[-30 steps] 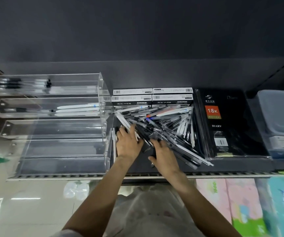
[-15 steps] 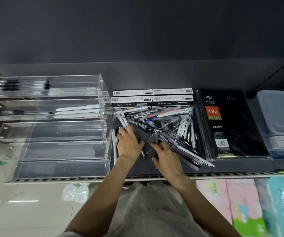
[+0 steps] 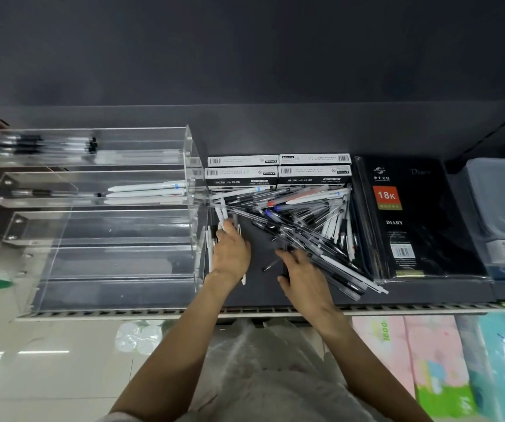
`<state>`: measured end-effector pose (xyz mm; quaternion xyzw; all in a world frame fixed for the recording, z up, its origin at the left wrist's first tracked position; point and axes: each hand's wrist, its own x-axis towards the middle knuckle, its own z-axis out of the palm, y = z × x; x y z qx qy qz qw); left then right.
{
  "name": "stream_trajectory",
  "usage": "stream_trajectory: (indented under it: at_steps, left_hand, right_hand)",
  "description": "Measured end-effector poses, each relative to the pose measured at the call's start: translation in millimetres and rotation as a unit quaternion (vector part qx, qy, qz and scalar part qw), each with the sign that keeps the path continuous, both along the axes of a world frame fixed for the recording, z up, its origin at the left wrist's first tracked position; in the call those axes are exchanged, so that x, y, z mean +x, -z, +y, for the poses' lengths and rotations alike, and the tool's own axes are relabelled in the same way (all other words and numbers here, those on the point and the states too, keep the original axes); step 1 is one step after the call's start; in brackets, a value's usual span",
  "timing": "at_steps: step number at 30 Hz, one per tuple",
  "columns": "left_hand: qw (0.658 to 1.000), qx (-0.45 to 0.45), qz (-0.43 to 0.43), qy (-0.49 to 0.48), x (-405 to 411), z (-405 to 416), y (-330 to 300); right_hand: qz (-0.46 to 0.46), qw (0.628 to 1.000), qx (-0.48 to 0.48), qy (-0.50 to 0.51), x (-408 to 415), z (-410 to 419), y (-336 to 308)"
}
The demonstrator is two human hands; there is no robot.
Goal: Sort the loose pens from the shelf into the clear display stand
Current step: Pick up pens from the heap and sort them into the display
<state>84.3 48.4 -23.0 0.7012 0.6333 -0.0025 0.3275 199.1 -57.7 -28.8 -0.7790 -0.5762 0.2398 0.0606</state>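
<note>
Stand: clear display stand (image 3: 102, 214), left on shelf (image 3: 263, 296); a few pens in two top tiers, lower tiers bare.
Left: big pen pile (image 3: 300, 220).
Left hand (image 3: 231, 251): fingers gathering white pens.
Right hand (image 3: 304, 278): fingers resting on dark pens; grip unclear.

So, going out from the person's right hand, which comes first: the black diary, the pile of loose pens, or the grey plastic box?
From the right hand:
1. Pile of loose pens, touching its fingers.
2. Black diary, farther right.
3. Grey plastic box, at the shelf's far right end.
</note>
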Motion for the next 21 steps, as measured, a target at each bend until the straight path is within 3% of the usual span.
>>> stream_trajectory:
  at_steps: [2, 4, 6, 9, 17, 21]
  left_hand:
    - [0.989, -0.055, -0.129, -0.053, -8.2, -1.5, -3.2]
    - [0.951, -0.128, -0.254, -0.126, -15.8, -4.9, -8.5]
    - [0.915, -0.162, -0.322, -0.180, -22.3, -9.6, -14.1]
    - [0.896, -0.164, -0.355, -0.210, -30.7, -13.9, -18.8]
    - [0.897, -0.127, -0.386, -0.172, -39.8, -36.0, -28.3]
    - [0.873, -0.165, -0.422, -0.179, -36.7, -38.6, -37.9]
  right_hand:
    - [0.001, 1.000, 0.001, 0.005, -0.9, -0.1, 0.3]
    - [0.003, 1.000, 0.005, 0.012, -1.5, -0.3, -0.5]
    - [0.005, 1.000, 0.009, 0.020, -1.5, -0.3, -1.7]
    - [0.003, 1.000, 0.012, 0.024, -2.7, -1.4, -3.3]
    - [-0.007, 0.999, 0.026, 0.028, -7.5, -6.7, -9.4]
    - [-0.068, 0.997, 0.043, 0.019, -12.5, -14.5, -19.7]
